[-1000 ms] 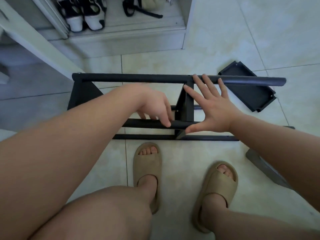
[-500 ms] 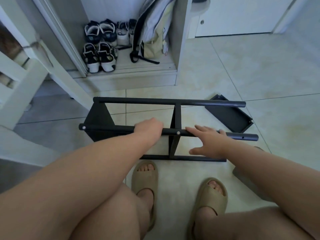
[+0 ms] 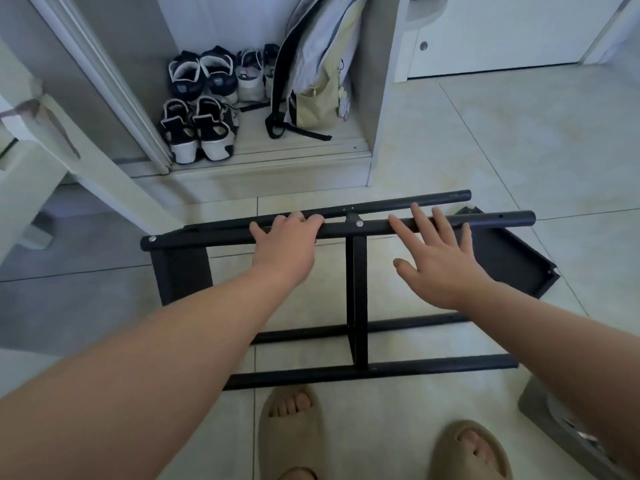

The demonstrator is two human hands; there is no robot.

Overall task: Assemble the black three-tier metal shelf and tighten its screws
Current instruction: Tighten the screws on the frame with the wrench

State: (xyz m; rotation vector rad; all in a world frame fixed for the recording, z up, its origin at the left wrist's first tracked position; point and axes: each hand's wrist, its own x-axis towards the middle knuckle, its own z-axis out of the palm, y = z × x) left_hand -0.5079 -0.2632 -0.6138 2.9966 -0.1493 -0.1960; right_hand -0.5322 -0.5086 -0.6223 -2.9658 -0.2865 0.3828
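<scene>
On the tiled floor, just beyond two tan slippers, the black metal shelf frame is lying on its side, its upper tube running left to right under both hands. The left grip is clenching that tube just left of the middle crossbar, fingers curling over its far side, while the right grip is lying released, fingertips straight, spread and touching the tube right of the crossbar. A loose black shelf tray is resting on the floor beside the frame's right end, and shoes and a backpack are sitting in the open cabinet beyond.
</scene>
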